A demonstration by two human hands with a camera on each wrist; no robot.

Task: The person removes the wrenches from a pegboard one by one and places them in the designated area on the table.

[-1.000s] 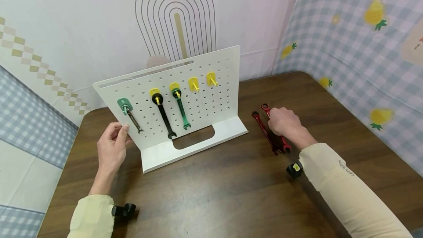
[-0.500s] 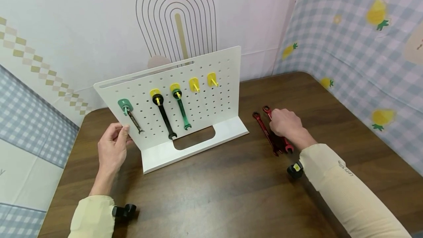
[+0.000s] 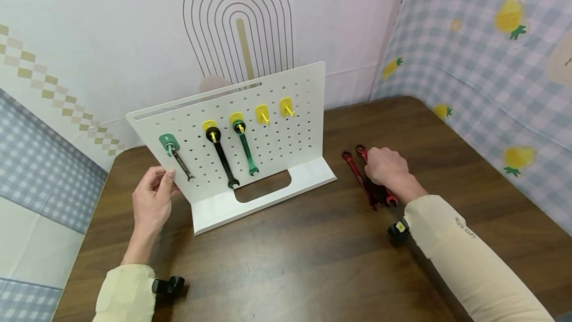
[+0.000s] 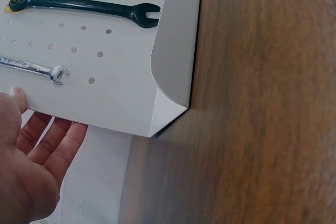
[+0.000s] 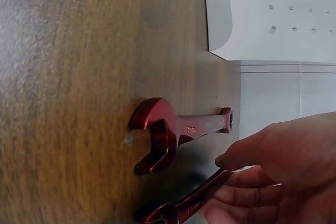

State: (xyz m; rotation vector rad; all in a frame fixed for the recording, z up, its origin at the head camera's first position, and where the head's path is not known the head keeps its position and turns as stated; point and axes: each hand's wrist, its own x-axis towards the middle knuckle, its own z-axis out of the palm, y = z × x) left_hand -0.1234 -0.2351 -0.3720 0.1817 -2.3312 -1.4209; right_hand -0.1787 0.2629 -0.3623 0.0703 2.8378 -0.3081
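Red wrenches (image 3: 358, 175) look like the only two left, down at the counter (image 3: 286, 267) at 4 o'clock from the pegboard (image 3: 286, 147); three other wrenches (image 3: 222, 158) already hung, two yellow hooks (image 3: 261, 113) bare; right grip (image 3: 386, 166) pinches the outer red one (image 5: 202, 195), left grip (image 3: 153, 203) pinches the pegboard at 8 o'clock.

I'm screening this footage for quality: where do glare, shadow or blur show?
Head view: pale glare on the near part of the tabletop; left wrist view: bright highlights on the silver wrench, its lettering unreadable; right wrist view: glare on the tabletop at upper left, dark shadow between the red wrenches, their lettering too soft to read fully.
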